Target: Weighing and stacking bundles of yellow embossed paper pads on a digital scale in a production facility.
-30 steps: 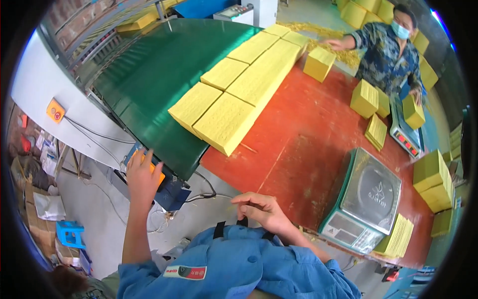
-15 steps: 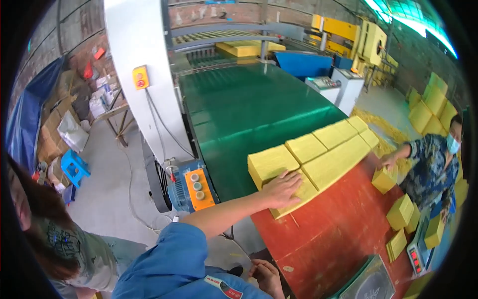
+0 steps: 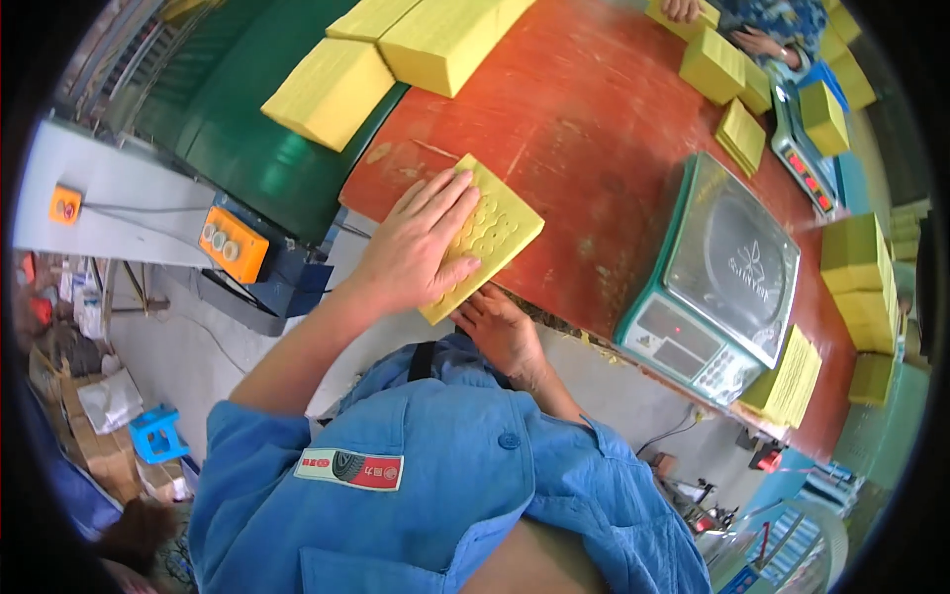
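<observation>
Workshop; red counter (image 3: 584, 129), scuffed, its left edge against a green conveyor belt (image 3: 213, 119). Yellow paper block (image 3: 510, 226), rings of dents across its face, at the counter's near edge by the near-left corner, its lower end overhanging. Left hand (image 3: 421, 233) laid open over the block's left part, fingers extended and close together, thumb apart on the face. Right hand (image 3: 503, 332) below the block's lower side, fingers loosely bent, tips partly hidden; cannot tell whether it has hold of the block. Farther left, large yellow blocks (image 3: 332, 94) on the belt's end, an orange button box (image 3: 234, 245) beside it. Right along the near edge: a teal-and-silver scale (image 3: 717, 262); next to it, toward the near-right corner, a yellow stack (image 3: 789, 381). Toward the far-right corner, a second scale (image 3: 804, 163) with red lit digits, bearing a yellow piece (image 3: 823, 119). At the far edge, a co-worker's hand (image 3: 681, 10) on another block.
</observation>
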A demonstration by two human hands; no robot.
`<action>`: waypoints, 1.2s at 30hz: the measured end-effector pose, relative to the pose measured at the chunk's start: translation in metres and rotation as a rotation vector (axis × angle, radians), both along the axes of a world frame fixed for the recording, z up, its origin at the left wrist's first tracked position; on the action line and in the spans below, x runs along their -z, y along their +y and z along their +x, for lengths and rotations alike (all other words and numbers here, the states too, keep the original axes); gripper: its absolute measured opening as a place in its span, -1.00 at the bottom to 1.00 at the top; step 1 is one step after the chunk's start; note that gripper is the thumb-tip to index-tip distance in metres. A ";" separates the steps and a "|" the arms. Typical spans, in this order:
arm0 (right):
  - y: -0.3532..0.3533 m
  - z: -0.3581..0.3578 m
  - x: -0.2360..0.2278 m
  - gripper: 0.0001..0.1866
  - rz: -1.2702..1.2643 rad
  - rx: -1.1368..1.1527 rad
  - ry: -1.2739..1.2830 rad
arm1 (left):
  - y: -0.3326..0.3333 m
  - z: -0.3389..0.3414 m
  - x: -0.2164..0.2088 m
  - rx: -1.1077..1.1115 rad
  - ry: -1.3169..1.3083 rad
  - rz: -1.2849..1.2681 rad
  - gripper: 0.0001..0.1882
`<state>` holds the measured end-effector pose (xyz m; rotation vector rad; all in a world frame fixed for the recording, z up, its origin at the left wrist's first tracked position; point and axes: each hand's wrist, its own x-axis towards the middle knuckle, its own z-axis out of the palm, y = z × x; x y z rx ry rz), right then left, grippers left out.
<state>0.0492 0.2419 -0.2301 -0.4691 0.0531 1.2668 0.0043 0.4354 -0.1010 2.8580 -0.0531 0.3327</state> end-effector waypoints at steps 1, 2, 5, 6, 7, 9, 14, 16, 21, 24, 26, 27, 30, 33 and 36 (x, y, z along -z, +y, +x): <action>-0.008 0.001 -0.003 -0.33 0.008 0.034 -0.004 | -0.011 -0.001 -0.001 0.034 -0.004 0.008 -0.24; -0.018 -0.001 -0.007 -0.34 -0.016 0.006 -0.029 | -0.019 -0.004 -0.002 -0.050 0.012 -0.028 -0.25; -0.037 0.001 -0.016 -0.42 -0.042 -0.005 -0.133 | -0.022 -0.021 0.017 -0.216 0.023 -0.224 -0.30; -0.045 0.002 -0.021 -0.45 -0.035 -0.001 -0.184 | -0.019 -0.030 0.022 -0.239 -0.001 -0.347 -0.33; -0.054 0.002 -0.028 -0.48 -0.026 -0.009 -0.232 | -0.023 -0.036 0.024 -0.274 -0.018 -0.468 -0.36; -0.069 0.008 -0.042 -0.53 -0.060 0.009 -0.296 | -0.048 -0.030 0.020 -0.237 0.013 -0.549 -0.38; -0.126 0.033 -0.071 -0.59 -0.126 0.038 -0.493 | -0.100 -0.025 -0.002 -0.291 0.130 -0.965 -0.43; -0.161 0.045 -0.095 -0.66 -0.193 0.057 -0.645 | -0.128 -0.031 -0.015 -0.365 0.141 -1.141 -0.43; -0.249 0.085 -0.135 -0.60 -0.093 0.403 -1.039 | -0.228 0.026 -0.058 -0.177 -0.177 -0.925 -0.44; -0.279 0.105 -0.159 -0.45 -0.127 0.643 -1.120 | -0.267 0.076 -0.048 -0.013 -0.335 -0.924 -0.46; -0.296 0.122 -0.176 -0.31 -0.237 0.701 -1.270 | -0.289 0.110 -0.026 0.133 -0.249 -1.486 -0.47; -0.304 0.129 -0.185 -0.31 -0.234 0.707 -1.283 | -0.299 0.127 -0.019 0.213 -0.190 -1.758 -0.47; -0.326 0.155 -0.203 -0.36 -0.467 0.664 -1.579 | -0.334 0.183 -0.025 0.251 -0.060 -2.115 -0.48; -0.320 0.191 -0.202 -0.34 -0.793 0.752 -1.985 | -0.355 0.225 -0.037 0.075 0.065 -2.149 -0.50; -0.302 0.225 -0.198 -0.32 -0.947 0.706 -2.090 | -0.357 0.247 -0.039 -0.036 0.055 -2.573 -0.50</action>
